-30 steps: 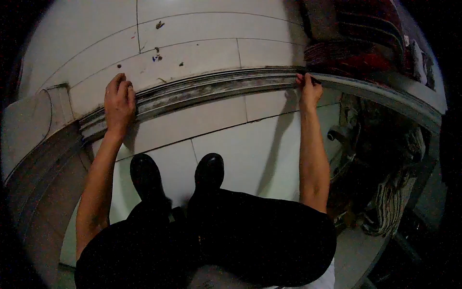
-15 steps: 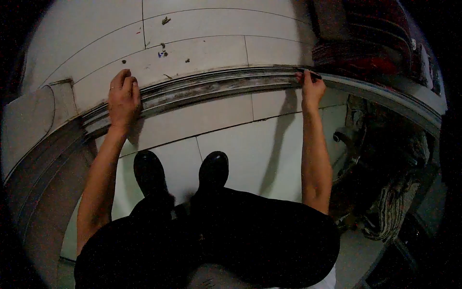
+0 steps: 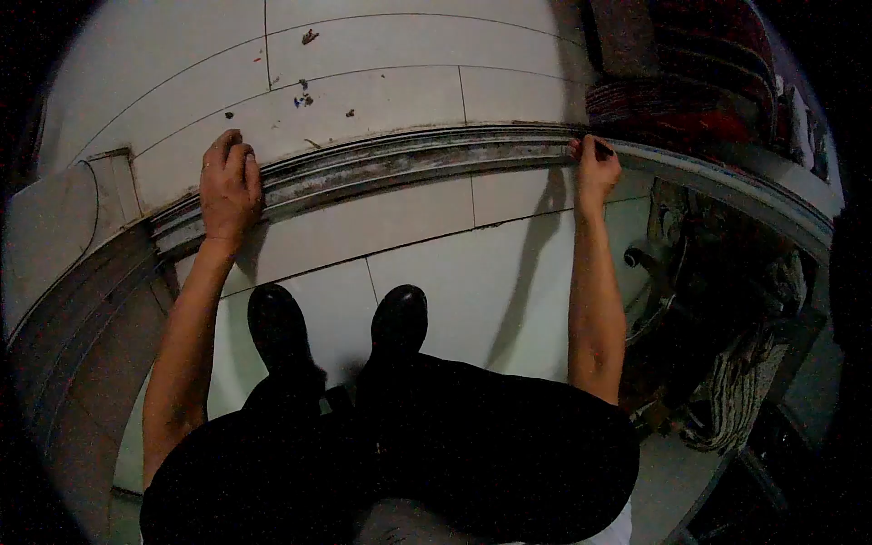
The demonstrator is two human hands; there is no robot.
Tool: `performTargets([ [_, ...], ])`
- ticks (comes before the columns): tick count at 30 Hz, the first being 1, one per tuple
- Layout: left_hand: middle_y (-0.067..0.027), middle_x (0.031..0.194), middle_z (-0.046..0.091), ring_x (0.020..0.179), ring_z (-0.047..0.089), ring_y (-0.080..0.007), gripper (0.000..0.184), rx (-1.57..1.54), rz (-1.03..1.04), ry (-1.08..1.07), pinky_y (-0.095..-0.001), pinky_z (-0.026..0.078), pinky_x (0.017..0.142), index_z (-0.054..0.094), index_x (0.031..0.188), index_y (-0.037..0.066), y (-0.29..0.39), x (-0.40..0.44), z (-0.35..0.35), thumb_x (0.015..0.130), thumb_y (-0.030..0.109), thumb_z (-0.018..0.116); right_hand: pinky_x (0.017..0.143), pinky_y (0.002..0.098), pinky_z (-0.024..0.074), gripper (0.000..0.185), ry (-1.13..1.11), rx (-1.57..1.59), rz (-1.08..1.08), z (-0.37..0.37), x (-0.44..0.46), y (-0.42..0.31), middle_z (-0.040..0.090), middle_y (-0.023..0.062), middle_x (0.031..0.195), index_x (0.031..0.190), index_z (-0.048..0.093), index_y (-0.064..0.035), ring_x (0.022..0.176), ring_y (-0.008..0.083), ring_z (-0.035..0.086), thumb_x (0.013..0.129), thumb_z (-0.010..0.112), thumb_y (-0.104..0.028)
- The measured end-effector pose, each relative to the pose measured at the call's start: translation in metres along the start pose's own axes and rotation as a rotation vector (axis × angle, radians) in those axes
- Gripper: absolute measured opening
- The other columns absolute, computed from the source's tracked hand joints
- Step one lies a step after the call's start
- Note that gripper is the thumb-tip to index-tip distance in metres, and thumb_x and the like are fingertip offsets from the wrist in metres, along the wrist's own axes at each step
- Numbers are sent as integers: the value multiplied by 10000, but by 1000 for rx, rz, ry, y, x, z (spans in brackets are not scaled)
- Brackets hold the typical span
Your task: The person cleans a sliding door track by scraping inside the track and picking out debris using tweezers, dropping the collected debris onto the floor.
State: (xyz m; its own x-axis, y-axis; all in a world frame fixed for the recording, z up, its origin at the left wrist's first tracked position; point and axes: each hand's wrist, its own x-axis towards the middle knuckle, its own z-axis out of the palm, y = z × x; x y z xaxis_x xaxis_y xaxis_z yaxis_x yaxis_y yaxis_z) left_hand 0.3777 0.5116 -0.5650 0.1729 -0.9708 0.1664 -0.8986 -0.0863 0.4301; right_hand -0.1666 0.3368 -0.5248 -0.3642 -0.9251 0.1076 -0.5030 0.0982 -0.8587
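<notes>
A dirty metal sliding-door track crosses the tiled floor ahead of my feet. Over its left end lies my left hand, palm down, fingers slightly bent and resting at the track's far edge, with nothing seen in it. Toward the right end, my right hand is closed in a pinch around a small dark object just above the track. What this object is, I cannot make out. Bits of dark debris lie on the tiles beyond the track.
My black shoes stand on the near tiles. At the right are a striped grey cloth and a dark cluttered heap. Dark red fabric lies at the upper right, and a door frame runs along the left.
My right hand has shifted slightly right along the track, with its fingers and the dark object turned a little. My left hand stays at the track's left end. The view has shifted slightly.
</notes>
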Motion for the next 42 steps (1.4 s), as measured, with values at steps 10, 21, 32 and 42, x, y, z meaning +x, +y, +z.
performTargets([
  [10, -176, 1282, 620, 1183, 587, -371, 152, -9, 32, 52, -448, 498, 996, 657, 1047, 14, 3, 1, -1, 954, 120, 598, 668, 287, 578, 215, -50, -76, 9, 5, 0, -11, 754, 117, 834, 959, 706, 49, 747, 173, 730, 980, 687, -164],
  [21, -180, 1275, 618, 1166, 596, -372, 154, -9, 45, 61, -449, 495, 994, 660, 1065, 16, 3, 2, -1, 950, 99, 600, 763, 317, 590, 242, -125, 22, -81, 11, -23, -33, 757, 139, 896, 1025, 696, 72, 835, 190, 738, 1002, 664, -167],
  [32, -181, 1262, 621, 1163, 589, -376, 147, -1, 49, 58, -454, 496, 979, 650, 1027, -5, 3, 4, -1, 949, 107, 596, 799, 310, 584, 187, -89, 8, 41, 5, -22, -15, 756, 115, 945, 1030, 695, 39, 851, 189, 730, 986, 693, -143],
  [42, -196, 1249, 629, 1148, 602, -384, 152, -36, 55, 67, -457, 503, 976, 656, 1030, -9, 2, 5, -1, 946, 104, 597, 810, 322, 615, 211, -124, -100, 21, 7, -13, -2, 737, 149, 939, 1089, 651, 70, 886, 218, 745, 999, 669, -119],
])
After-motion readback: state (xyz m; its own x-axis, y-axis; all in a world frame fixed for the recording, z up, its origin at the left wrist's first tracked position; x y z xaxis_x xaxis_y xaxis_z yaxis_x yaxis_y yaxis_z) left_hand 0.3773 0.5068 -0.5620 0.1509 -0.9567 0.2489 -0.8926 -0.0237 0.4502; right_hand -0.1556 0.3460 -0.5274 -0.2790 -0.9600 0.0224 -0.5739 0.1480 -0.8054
